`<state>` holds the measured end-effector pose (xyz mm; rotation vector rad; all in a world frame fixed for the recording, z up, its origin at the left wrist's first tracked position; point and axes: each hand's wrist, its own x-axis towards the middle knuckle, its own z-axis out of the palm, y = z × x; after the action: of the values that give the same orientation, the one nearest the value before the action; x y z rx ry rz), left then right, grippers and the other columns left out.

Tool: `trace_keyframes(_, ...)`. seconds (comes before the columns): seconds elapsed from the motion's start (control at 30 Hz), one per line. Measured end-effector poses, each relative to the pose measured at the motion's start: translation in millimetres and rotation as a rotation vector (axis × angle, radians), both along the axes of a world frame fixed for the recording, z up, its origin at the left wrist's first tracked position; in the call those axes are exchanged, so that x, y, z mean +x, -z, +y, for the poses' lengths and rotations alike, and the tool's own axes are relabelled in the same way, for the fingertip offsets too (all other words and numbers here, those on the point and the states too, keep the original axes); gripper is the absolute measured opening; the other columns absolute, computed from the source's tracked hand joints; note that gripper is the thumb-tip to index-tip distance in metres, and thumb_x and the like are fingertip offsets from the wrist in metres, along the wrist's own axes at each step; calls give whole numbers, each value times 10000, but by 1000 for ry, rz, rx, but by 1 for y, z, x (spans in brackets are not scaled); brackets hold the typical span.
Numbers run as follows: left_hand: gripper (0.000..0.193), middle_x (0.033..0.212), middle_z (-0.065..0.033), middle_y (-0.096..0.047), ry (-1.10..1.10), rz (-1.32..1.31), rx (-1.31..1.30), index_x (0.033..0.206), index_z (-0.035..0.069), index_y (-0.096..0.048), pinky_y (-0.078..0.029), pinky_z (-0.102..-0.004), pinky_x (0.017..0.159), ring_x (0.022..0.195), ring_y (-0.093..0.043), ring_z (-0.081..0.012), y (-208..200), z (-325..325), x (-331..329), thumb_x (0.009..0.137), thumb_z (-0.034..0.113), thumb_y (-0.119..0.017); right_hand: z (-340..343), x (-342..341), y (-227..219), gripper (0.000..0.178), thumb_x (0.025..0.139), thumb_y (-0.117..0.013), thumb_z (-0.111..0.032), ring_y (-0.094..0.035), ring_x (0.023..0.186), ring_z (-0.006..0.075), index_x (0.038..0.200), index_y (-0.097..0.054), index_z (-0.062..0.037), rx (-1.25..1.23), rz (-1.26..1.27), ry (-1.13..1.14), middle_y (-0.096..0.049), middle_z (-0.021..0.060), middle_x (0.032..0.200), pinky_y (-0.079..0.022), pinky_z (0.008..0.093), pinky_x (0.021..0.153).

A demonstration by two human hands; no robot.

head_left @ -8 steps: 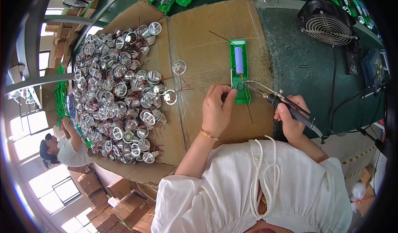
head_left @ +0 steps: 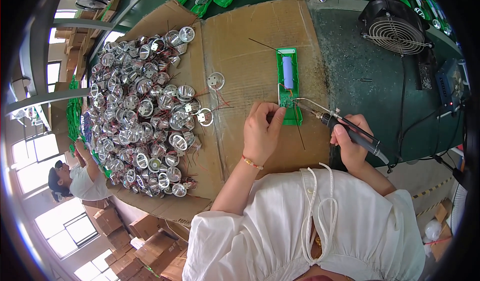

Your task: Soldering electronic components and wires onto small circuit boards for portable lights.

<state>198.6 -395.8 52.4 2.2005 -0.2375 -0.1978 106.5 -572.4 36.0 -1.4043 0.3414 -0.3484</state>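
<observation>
A narrow green plastic housing [head_left: 294, 58] lies lengthwise on the cardboard, with a purple cylindrical battery cell [head_left: 287, 72] inside. Below the cell sits a small green circuit board [head_left: 286, 102] with wires around it. My left hand [head_left: 262, 129] is closed in a pinch at the housing's left edge by the board; whatever is between the fingertips is hidden. In my right hand [head_left: 354, 143] is a soldering iron [head_left: 332, 121] with a thin curved metal tube along it, whose end reaches the board from the right. Dark thin wires stick out past the housing at both ends.
Left of me, many shiny reflector cups [head_left: 145, 106] with red and dark wires are heaped on cardboard [head_left: 250, 26]. One loose reflector [head_left: 216, 80] lies nearer. At the right stand a black fan [head_left: 395, 33] and a blue control box [head_left: 451, 86]. A co-worker [head_left: 82, 178] is far left.
Almost nothing differs. The housing and the far wire end have shifted very slightly left; both hands and the soldering iron stay in place.
</observation>
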Motion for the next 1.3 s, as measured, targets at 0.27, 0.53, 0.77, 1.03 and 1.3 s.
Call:
trace_keyframes(0.27,149,764,-107,-546,-17,7,7,792,-15,-577,-455,-281,564,601,-563,-189,0,0,0,801,130,-607,1,2,0,158,779,-620,-57,-530,517,81,835,-488,10,3,28,-14,-562,70,650,-433,209,461)
trace_keyframes(0.53,115,761,-100,-546,-40,20,-8,766,-15,-564,-457,-279,561,602,-569,-189,-3,-2,-1,776,93,-603,2,6,0,160,781,-622,-62,-524,519,80,837,-486,2,0,16,-69,-565,69,658,-434,209,468)
trace_keyframes(0.77,114,758,-101,-548,-43,16,-28,745,-10,-564,-461,-287,558,595,-574,-194,-2,-2,0,767,93,-606,4,10,1,156,790,-618,-76,-523,514,81,832,-486,-2,55,38,-56,-564,69,649,-433,208,464)
trace_keyframes(1.03,111,764,-101,-551,-39,6,-11,741,-8,-570,-462,-291,568,599,-577,-200,-1,-2,0,766,96,-604,4,8,2,143,807,-597,-83,-525,508,85,839,-480,-9,146,80,-13,-559,68,630,-425,205,455)
trace_keyframes(1.3,121,761,-103,-562,-35,21,-12,742,-5,-568,-464,-290,564,606,-583,-197,0,0,2,764,106,-612,-2,6,6,142,812,-584,-74,-526,514,91,862,-468,-8,128,-3,-9,-548,73,657,-417,201,451)
